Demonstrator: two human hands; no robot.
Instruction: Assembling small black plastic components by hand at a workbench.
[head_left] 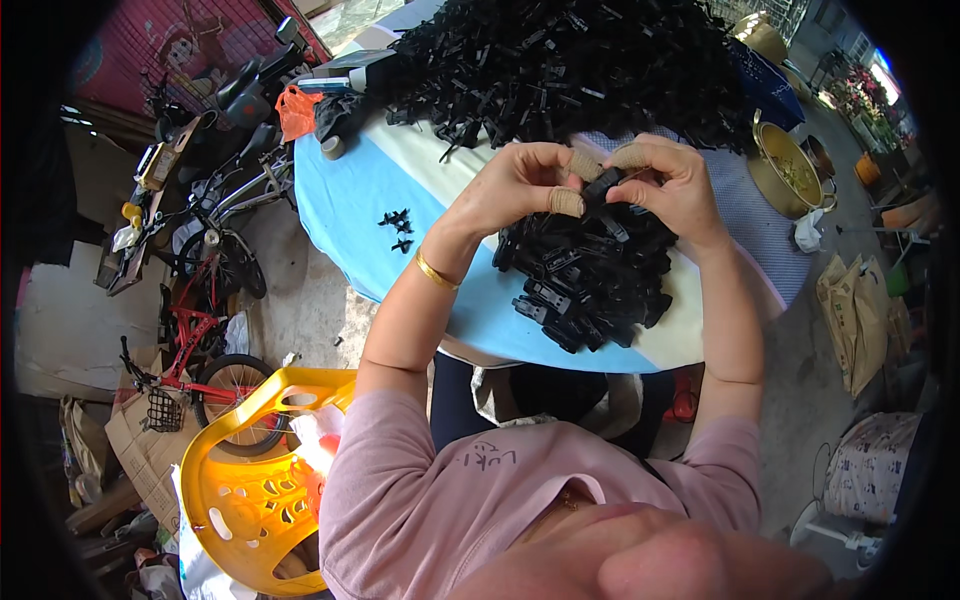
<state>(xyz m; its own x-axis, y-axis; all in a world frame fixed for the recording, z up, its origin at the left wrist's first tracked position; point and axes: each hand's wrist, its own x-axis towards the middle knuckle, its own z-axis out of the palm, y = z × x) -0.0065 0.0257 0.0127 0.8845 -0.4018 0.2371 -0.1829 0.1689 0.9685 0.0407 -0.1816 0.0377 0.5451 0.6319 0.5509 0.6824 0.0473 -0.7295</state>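
Between both hands, above the table (pixel 350 215), is a small black plastic part (pixel 600 186); its exact kind is hard to make out. My left hand (pixel 525 185) pinches it from the left, with tan finger covers on thumb and forefinger. From the right, my right hand (pixel 672 182) pinches the same part, a tan cover on its forefinger. Just below the hands lies a small heap of similar black plastic parts (pixel 590 280), close to the table's near edge. A few tiny black pieces (pixel 397 220) lie apart, left of my left wrist.
A large mound of black parts (pixel 560 70) covers the table's far side. An orange bag (pixel 297 112) and a roll of tape (pixel 332 148) sit at the left edge. A golden pot (pixel 785 170) stands right. A yellow chair (pixel 235 500) and a red bicycle (pixel 190 345) are left.
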